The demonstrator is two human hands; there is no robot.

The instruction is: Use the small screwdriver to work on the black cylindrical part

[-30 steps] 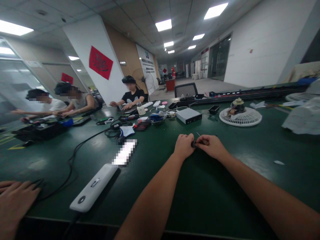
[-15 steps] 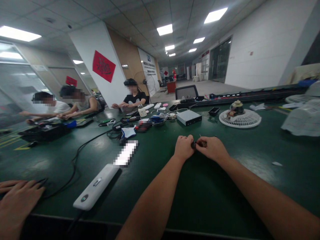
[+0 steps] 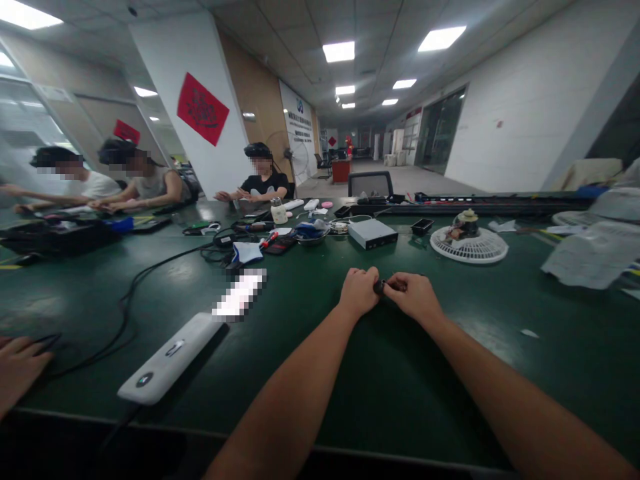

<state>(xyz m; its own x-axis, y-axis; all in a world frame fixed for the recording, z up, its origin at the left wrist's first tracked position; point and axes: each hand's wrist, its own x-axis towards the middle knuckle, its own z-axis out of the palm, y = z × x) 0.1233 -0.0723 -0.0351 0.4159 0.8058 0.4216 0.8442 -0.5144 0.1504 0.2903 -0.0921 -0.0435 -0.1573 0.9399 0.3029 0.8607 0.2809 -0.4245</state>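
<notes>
Over the green tabletop [image 3: 300,347] both hands meet in front of me. My left hand [image 3: 358,293] is closed on a small dark round part [image 3: 379,287], most of which its fingers hide. Right beside it, my right hand [image 3: 416,297] is closed in a pinch, its fingertips against or very near that part. Something small and brownish shows among the right fingers, too small to name. Beyond the hands lies a flat grey box [image 3: 373,233] like a disc drive. A white round fan grille [image 3: 469,247] with a motor on it lies farther right.
A white power bank [image 3: 170,360] and a bright phone-like slab [image 3: 241,293] lie to the left. Another person's hand [image 3: 23,370] rests at the left edge near a black cable. Tools and cables fill the far middle. Several people sit across the table. Plastic wrap [image 3: 585,257] lies right.
The view has turned slightly right and tilted, so things sit farther left in the frame. Both hands stay together at the small dark part; the right fingers have shifted slightly.
</notes>
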